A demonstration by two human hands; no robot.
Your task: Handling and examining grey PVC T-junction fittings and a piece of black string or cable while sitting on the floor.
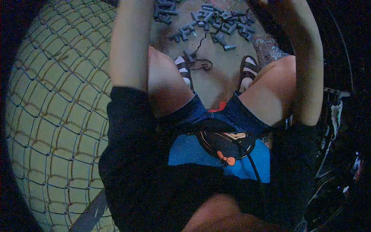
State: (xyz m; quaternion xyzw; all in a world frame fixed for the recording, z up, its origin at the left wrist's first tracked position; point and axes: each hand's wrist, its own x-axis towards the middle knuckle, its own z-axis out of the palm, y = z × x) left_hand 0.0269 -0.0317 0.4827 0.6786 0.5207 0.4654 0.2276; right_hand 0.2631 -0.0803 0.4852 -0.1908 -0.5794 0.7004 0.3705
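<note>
Both of my arms are raised and run out over the top edge. My left forearm fills the upper left middle, and its hand lies outside the picture. On the other side my right forearm bends inward at the top; only a dim edge of my right hand (275, 5) shows there, its fingers cut off or too dark to read. Whatever either hand touches is hidden. Below, between my feet and beyond, many grey pipe fittings (226, 26), tees and elbows among them, lie loose on the floor. One separate grey piece (190, 56) rests beside my left foot, near a thin dark cord (206, 65).
A chain-link fence (58, 112) rises along my left. Clear plastic wrapping (270, 47) lies beyond my right knee. A black waist pouch (228, 145) with an orange bow sits at my lap over a blue surface (181, 150). Dark clutter stands on the right.
</note>
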